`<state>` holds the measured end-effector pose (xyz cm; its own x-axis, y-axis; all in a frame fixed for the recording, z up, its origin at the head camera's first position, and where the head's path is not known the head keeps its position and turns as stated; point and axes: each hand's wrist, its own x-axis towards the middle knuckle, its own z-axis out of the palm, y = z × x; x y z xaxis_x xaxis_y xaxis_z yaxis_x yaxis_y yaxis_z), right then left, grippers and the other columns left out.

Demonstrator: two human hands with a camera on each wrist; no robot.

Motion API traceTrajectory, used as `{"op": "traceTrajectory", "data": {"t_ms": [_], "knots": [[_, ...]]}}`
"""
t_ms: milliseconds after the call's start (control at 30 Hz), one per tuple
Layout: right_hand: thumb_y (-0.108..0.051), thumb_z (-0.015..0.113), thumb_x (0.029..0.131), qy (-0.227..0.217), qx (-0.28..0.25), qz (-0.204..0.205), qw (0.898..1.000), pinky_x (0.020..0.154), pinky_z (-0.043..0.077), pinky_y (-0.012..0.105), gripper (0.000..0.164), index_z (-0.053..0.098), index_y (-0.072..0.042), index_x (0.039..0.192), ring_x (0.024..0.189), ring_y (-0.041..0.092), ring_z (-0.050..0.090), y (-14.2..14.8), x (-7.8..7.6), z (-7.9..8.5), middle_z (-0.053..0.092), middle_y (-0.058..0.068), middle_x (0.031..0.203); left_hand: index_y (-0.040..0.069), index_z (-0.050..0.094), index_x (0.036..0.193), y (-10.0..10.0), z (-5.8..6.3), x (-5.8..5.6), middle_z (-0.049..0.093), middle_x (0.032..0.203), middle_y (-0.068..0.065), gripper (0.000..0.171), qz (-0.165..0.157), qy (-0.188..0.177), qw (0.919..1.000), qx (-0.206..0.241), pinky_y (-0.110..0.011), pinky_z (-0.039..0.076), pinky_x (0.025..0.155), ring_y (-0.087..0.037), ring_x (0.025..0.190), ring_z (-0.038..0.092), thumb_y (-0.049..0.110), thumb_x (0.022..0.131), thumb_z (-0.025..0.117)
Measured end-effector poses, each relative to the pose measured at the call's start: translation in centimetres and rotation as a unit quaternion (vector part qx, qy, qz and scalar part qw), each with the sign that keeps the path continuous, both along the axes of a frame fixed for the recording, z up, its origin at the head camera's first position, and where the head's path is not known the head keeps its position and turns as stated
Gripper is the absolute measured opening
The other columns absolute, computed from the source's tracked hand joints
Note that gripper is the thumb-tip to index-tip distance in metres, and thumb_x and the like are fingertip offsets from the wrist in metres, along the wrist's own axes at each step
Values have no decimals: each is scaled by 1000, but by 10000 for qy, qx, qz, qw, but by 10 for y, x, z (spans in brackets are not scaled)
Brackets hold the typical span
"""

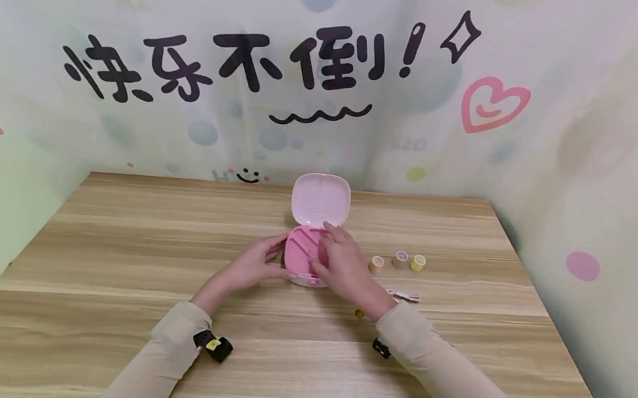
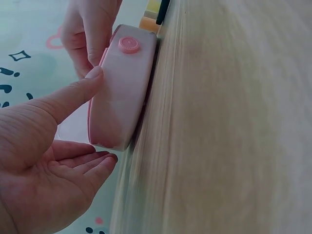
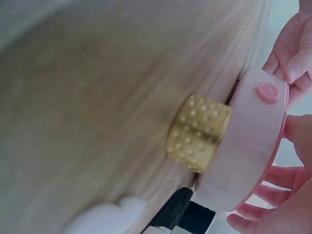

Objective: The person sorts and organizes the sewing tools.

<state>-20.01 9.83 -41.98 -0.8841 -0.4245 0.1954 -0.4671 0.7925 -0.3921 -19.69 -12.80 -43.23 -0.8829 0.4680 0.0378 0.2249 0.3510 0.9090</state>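
Observation:
A pink box (image 1: 309, 282) stands on the table with its lid (image 1: 321, 200) raised at the back. Inside lies a darker pink divided tray (image 1: 302, 243). My left hand (image 1: 254, 263) is at the box's left front corner; its thumb touches the front rim and its fingers extend along the left side. Over the right part of the tray is my right hand (image 1: 343, 265), thumb and fingers spread against it and hiding that part. Around the box in the right wrist view, the left hand (image 3: 295, 53) and right hand (image 3: 287, 195) both appear with loosely bent fingers.
Right of the box stand three small thread spools: orange (image 1: 377, 264), grey (image 1: 401, 260) and yellow (image 1: 418, 263). A small whitish item (image 1: 405, 296) lies nearer. In front is a gold dimpled thimble (image 3: 199, 134). A printed cloth wall (image 1: 231, 135) backs the wooden table (image 1: 172, 227).

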Motion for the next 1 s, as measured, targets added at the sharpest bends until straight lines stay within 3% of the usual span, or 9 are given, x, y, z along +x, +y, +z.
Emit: {"op": "traceTrajectory", "data": {"t_ms": [367, 1000], "knots": [[-24, 78, 96, -110, -34, -223, 9997, 127, 36, 54, 44, 70, 6, 126, 148, 44, 44, -2, -1, 0, 50, 22, 158, -14, 33, 158, 2, 0, 0, 40, 161, -33, 84, 29, -51, 10000, 42, -48, 36, 126, -44, 151, 39, 1, 90, 81], [-22, 81, 94, 136, -107, -311, 9994, 126, 39, 50, 44, 70, 9, 123, 145, 43, 48, -6, 1, 1, 53, 25, 154, -14, 32, 158, 1, 1, 1, 37, 162, -34, 83, -9, -12, 10000, 17, -48, 36, 126, -45, 151, 39, 0, 91, 80]]}}
